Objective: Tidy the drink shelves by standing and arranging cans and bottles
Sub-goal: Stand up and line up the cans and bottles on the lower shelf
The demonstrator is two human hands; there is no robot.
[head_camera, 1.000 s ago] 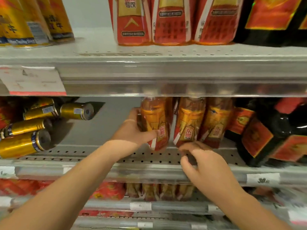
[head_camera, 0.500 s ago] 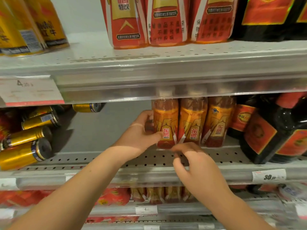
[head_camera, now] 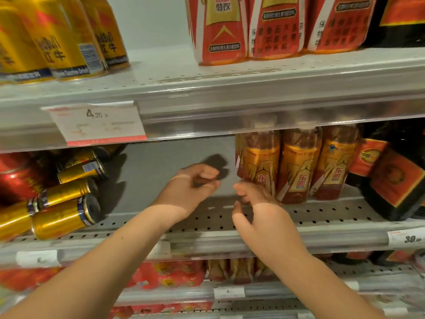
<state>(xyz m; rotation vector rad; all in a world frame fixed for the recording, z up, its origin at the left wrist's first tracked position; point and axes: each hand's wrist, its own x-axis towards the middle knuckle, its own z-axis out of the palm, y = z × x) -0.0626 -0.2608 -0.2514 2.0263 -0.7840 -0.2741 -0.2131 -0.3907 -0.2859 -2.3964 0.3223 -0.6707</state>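
Observation:
Three amber drink bottles with gold and red labels stand upright side by side on the middle shelf [head_camera: 207, 217]: a left one [head_camera: 259, 162], a middle one [head_camera: 299, 166] and a right one [head_camera: 333, 162]. My left hand [head_camera: 190, 187] hovers left of them with loosely curled fingers, holding nothing. My right hand [head_camera: 259, 215] is just in front of the left bottle's base, fingers relaxed, gripping nothing. Several gold cans [head_camera: 66, 217] lie on their sides in a pile at the shelf's left end.
Large dark bottles [head_camera: 395, 180] with orange labels lean at the right end. On the top shelf stand upright gold cans [head_camera: 57, 42] and red-labelled bottles [head_camera: 220, 31]. A price tag [head_camera: 96, 123] hangs on the upper rail. Red packs fill the lower shelf [head_camera: 172, 277].
My left hand let go of the left bottle and drew away to the left. My right hand pulled back from the bottle bases. The tilted bottles now stand straight.

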